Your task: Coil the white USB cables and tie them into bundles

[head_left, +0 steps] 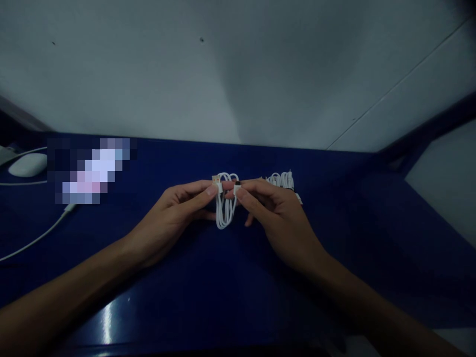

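A white USB cable (225,215), looped into a small coil, is held up between my two hands over the blue table. My left hand (178,206) pinches its USB plug end between thumb and fingers, the metal tip pointing up. With thumb and forefinger, my right hand (275,208) grips the other connector, whose tip looks dark. The loops hang down between the hands. Behind my right hand lie more coiled white cables (286,179), bound with something dark and partly hidden by the fingers.
The blue table (238,297) meets a pale wall (167,89) at the back. To the left lies a blurred-out device with a lit screen (92,171), with a white cord (40,243) running from it. Beside it sits a white rounded object (28,165).
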The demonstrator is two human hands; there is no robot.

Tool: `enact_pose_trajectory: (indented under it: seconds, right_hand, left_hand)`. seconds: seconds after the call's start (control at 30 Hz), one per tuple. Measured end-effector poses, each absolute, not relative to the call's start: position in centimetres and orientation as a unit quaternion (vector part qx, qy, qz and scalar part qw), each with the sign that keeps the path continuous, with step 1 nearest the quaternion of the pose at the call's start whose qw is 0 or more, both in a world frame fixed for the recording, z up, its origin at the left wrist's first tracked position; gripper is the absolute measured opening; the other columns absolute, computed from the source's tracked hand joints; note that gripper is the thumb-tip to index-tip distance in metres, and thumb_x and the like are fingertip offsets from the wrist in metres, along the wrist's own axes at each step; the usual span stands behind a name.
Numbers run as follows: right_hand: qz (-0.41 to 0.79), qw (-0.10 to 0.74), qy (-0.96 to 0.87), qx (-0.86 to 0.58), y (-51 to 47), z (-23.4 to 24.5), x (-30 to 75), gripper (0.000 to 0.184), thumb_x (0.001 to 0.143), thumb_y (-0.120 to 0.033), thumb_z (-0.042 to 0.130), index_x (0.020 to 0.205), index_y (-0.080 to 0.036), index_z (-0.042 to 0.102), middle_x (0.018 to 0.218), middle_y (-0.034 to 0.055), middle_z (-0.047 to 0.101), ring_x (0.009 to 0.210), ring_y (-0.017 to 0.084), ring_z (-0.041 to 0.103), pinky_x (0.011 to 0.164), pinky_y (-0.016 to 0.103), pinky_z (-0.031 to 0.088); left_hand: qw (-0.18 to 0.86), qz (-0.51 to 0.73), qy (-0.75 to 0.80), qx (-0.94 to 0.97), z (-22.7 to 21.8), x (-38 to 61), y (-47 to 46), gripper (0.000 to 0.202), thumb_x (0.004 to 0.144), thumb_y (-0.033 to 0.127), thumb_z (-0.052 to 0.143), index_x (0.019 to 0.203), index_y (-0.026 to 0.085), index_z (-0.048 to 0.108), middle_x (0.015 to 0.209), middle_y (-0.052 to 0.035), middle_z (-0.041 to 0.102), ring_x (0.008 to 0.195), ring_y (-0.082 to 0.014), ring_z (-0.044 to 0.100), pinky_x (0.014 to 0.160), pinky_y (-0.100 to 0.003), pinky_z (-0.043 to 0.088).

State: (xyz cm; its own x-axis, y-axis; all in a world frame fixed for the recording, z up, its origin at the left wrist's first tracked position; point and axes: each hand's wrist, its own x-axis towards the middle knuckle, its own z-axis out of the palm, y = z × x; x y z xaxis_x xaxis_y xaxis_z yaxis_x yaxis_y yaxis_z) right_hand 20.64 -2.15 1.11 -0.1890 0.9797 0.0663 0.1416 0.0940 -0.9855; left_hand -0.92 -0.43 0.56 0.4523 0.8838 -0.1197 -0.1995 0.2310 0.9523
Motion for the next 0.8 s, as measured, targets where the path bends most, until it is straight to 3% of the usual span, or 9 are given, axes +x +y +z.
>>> enact_pose_trajectory:
  seconds: [0.27,0.4,0.6,0.8]
  right_hand:
    - [0.492,0.413,-0.604,-0.472,-2.36,1.66,20.56,0.025,0.111,-0.039,0.066,0.106,-0.027,0.087,0.084,-0.0006,0.075,0.060,0.010,0.056,0.054,0.024,0.047]
    - [0.505,0.416,-0.598,-0.464,-2.56,1.70,20.38,0.025,0.110,-0.039,0.067,0.103,-0.027,0.088,0.084,-0.0011,0.074,0.059,0.009,0.056,0.052,0.024,0.045]
    - [0.497,0.431,-0.589,-0.469,-2.65,1.22,20.21,0.025,0.110,-0.040,0.068,0.103,-0.026,0.088,0.081,-0.0009,0.075,0.057,0.009,0.056,0.051,0.024,0.043]
    - [0.470,0.450,-0.591,-0.477,-2.77,1.32,20.17,0.021,0.109,-0.036,0.070,0.103,-0.026,0.088,0.076,-0.0009,0.075,0.058,0.010,0.057,0.052,0.024,0.044]
  left_hand:
    - [0.673,0.370,0.368,0.524,0.78,-1.00,-0.53,0.033,0.111,0.040,0.065,0.140,0.031,0.079,0.144,-0.0083,0.074,0.117,-0.0224,0.073,0.088,-0.026,0.063]
    - [0.675,0.358,0.370,0.528,0.95,-0.91,-0.40,0.035,0.110,0.043,0.066,0.140,0.030,0.079,0.140,-0.0099,0.076,0.114,-0.0237,0.075,0.084,-0.027,0.064]
    - [0.700,0.365,0.361,0.497,0.97,-0.94,-0.27,0.028,0.111,0.034,0.065,0.129,0.025,0.085,0.129,-0.0098,0.081,0.103,-0.0204,0.079,0.086,-0.028,0.064]
    - [0.686,0.393,0.382,0.479,1.01,-0.92,-0.38,0.024,0.105,0.036,0.077,0.122,0.023,0.087,0.119,-0.0099,0.084,0.104,-0.0219,0.080,0.088,-0.028,0.065]
